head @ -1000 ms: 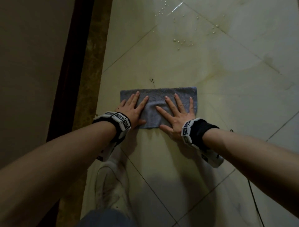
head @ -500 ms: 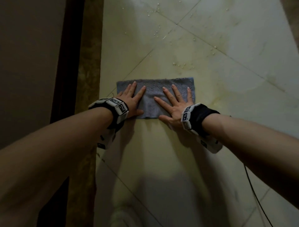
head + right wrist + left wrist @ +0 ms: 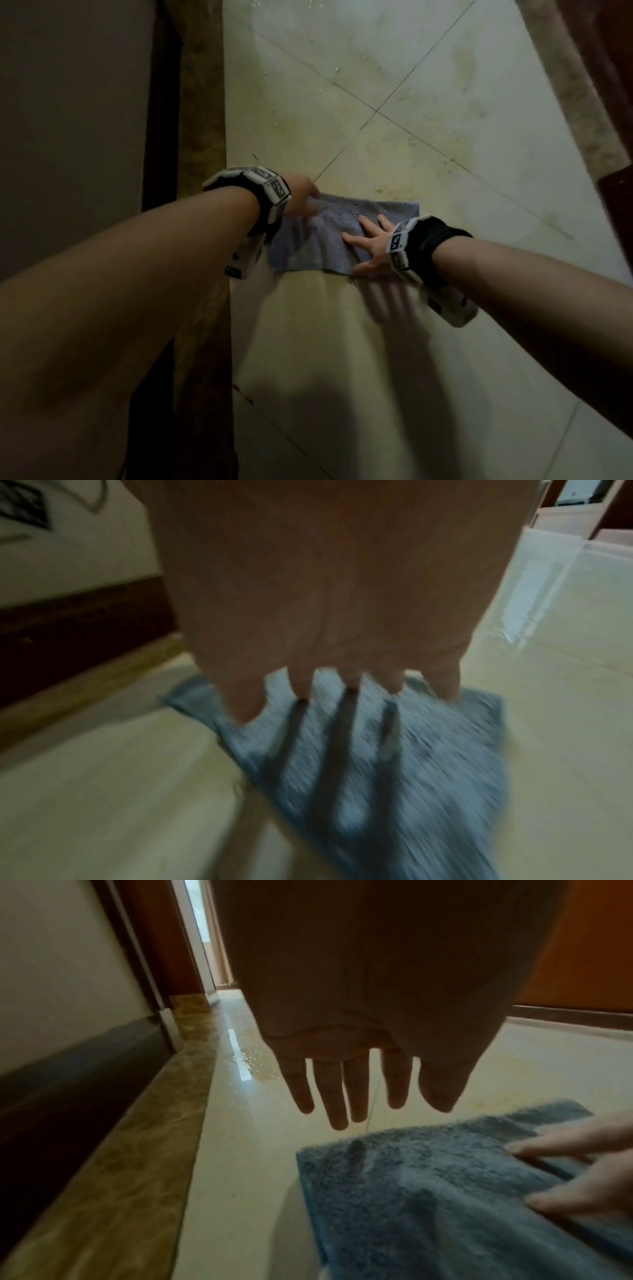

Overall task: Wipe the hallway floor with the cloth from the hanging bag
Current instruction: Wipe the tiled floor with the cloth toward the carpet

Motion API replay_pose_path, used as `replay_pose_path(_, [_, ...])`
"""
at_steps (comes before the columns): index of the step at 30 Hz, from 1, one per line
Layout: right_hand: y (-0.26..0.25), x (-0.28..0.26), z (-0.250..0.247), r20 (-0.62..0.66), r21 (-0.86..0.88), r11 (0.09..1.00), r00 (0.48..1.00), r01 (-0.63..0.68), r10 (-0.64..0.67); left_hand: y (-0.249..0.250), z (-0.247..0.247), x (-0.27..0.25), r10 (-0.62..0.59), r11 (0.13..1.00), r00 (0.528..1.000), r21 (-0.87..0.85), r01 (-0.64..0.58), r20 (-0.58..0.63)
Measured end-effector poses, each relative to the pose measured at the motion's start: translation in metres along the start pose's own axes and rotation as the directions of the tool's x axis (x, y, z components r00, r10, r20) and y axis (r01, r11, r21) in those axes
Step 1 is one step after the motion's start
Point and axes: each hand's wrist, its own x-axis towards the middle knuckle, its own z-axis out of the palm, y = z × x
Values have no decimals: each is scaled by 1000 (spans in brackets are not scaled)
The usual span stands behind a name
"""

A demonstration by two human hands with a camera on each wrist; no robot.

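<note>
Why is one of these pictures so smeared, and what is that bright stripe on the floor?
Right wrist view: the cloth is streaked by motion blur. Left wrist view: sharper, the stripe is glare on wet floor. Head view: dim, the left hand blurred, arm shadows on the tiles.

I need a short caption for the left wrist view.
Left hand hovers open above the blue cloth on the tiled floor.

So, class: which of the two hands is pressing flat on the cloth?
The right hand: its spread fingers lie on the blue-grey cloth on the floor. The left hand hangs above the floor with straight fingers, touching nothing.
</note>
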Motion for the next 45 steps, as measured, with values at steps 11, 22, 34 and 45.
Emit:
replay_pose_path(11, [-44, 27, -6, -263, -91, 955, 918, 284, -298, -47, -1, -37, -230, 971, 972, 54, 233, -58])
replay_pose_path(22, [-3, 30, 71, -412, -269, 860, 755, 435, -510, -65, 39, -59, -349, 921, 924, 236, 309, 154])
replay_pose_path(34, [86, -44, 167, -413, -208, 906, 806, 370, -424, 20, 52, 3, -271, 950, 961, 180, 257, 58])
replay_pose_path(45, [74, -54, 167, -332, 271, 962, 936, -23, 116, 68, 56, 34, -385, 916, 919, -85, 392, 82])
